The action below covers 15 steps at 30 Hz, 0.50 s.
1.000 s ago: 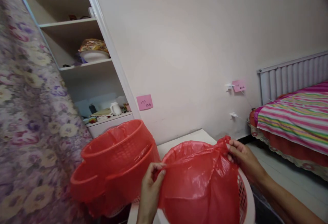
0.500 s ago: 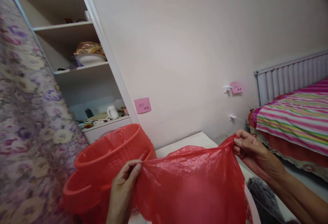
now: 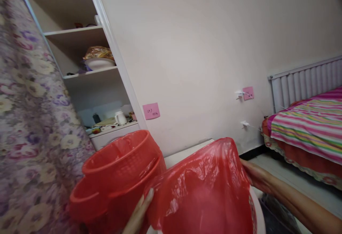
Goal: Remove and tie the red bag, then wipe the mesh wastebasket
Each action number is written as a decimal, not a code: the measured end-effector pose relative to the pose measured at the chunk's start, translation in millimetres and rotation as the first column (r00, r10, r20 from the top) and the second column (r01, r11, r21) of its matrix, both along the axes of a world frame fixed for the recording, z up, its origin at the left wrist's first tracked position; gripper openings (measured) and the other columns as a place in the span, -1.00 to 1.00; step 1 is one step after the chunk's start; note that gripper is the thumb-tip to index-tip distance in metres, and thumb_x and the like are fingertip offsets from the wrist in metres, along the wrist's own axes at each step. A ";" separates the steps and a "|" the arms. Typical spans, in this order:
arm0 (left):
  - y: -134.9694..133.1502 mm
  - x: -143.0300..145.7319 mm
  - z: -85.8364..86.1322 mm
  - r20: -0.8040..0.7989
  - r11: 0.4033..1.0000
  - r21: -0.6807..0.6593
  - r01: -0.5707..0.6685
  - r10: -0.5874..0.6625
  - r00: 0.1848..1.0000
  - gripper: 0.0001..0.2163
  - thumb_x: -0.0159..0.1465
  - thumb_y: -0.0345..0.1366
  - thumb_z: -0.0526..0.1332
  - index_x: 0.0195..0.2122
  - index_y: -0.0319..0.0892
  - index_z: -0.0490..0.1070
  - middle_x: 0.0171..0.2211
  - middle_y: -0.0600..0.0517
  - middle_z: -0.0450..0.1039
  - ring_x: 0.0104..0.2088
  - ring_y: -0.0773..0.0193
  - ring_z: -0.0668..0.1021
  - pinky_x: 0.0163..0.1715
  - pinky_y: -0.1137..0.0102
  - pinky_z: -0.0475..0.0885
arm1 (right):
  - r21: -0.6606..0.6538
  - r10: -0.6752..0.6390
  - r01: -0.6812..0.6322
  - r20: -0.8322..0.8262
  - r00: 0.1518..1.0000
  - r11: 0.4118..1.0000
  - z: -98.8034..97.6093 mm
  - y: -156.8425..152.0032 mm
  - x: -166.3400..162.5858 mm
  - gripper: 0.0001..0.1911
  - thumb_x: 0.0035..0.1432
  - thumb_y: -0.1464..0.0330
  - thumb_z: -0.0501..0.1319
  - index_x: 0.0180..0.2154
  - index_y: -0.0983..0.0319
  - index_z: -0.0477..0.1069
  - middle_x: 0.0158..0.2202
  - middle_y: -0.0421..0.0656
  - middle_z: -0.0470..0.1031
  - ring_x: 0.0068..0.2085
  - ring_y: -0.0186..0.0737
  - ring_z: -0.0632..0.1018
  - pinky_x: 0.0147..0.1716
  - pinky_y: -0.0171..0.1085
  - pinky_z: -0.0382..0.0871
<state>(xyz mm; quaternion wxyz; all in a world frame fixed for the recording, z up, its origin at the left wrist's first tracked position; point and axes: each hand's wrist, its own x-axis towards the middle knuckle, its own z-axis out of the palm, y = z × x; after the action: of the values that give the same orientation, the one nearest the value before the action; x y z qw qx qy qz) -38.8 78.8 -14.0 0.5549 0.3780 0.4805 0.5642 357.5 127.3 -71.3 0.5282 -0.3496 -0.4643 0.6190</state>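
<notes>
While the red plastic bag billows up over the white basket at the bottom edge of the view, the left hand presses against the bag's left side with its fingers stretched along the plastic; whether they pinch it cannot be told. On the bag's right side, the right hand lies against the plastic, largely hidden behind it, so its grip cannot be told either. Just left of the bag stand stacked red baskets, one lined with red plastic, touching the bag's edge. Behind them a white shelf unit holds a bowl, and a pink note sticks to the wall. A striped bed lies at the right
</notes>
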 end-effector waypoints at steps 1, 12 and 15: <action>0.5 2.4 2.8 0.058 0.999 -0.027 0.031 -0.029 0.998 -0.47 0.13 -0.09 0.35 0.09 -0.15 0.33 0.01 -0.16 0.54 0.06 0.00 0.54 0.08 0.14 0.43 | 0.000 0.041 -0.041 -0.052 0.998 0.999 3.1 2.1 -5.5 -0.74 0.12 0.10 0.27 -0.25 0.10 0.56 -0.27 -0.09 0.63 -0.34 -0.13 0.60 -0.36 -0.23 0.50; 22.9 -1.3 13.6 -0.145 0.996 0.086 0.020 -0.008 0.989 -0.64 0.07 -0.16 0.41 -0.15 -0.22 0.49 -0.29 -0.12 0.65 -0.23 0.05 0.66 -0.21 0.25 0.55 | 0.060 -0.233 0.245 -0.153 0.960 0.968 25.0 58.4 -5.8 -0.78 -0.20 0.38 0.35 -0.38 0.25 0.48 -0.57 -0.30 0.47 -0.58 -0.41 0.38 -0.57 -0.41 0.24; 21.8 -5.6 22.0 -0.171 0.983 0.183 -0.033 0.064 0.983 -0.64 0.03 -0.16 0.43 -0.18 -0.21 0.52 -0.26 -0.10 0.65 -0.21 0.07 0.65 -0.17 0.26 0.53 | 0.107 -0.313 0.328 -0.138 0.940 0.939 47.7 59.9 -5.3 -0.71 -0.19 0.36 0.33 -0.31 0.24 0.46 -0.60 -0.34 0.41 -0.60 -0.44 0.31 -0.59 -0.42 0.16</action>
<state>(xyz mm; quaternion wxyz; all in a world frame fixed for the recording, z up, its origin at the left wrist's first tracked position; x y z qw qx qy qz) -44.4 100.7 8.0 0.4602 0.4628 0.4840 0.5829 352.2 187.1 -23.6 0.6702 -0.3484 -0.4074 0.5133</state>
